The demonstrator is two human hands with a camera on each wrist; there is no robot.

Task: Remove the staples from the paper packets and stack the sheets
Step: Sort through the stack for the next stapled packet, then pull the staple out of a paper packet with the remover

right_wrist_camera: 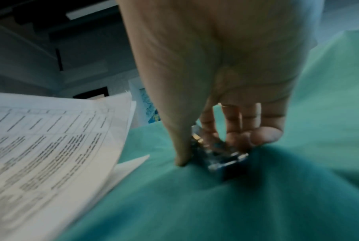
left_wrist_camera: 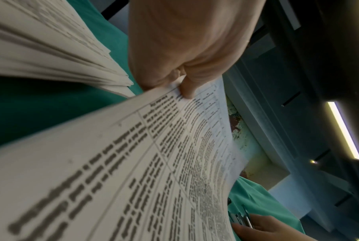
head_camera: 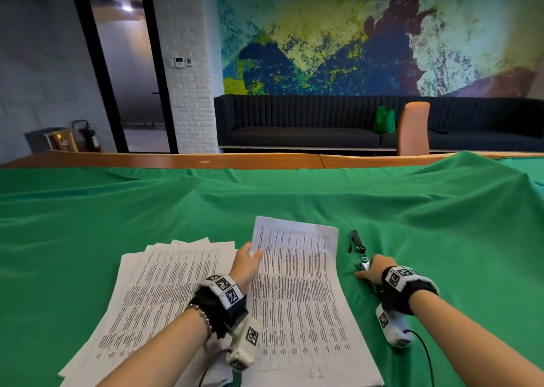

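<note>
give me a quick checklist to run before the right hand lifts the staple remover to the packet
1. Left hand holds the packet: ok; it pinches the far left edge, thumb on top.
2. Right hand has the staple remover: ok; its fingers curl over the metal tool on the green cloth, not yet lifted.
3. Staple position located: cannot tell; no staple is visible on the packet in any view.
4. Stack of loose sheets ready to the left: ok, though its edges are fanned.
5. Path between remover and packet: ok; only bare cloth lies there, with a second dark tool lying farther out.
</note>
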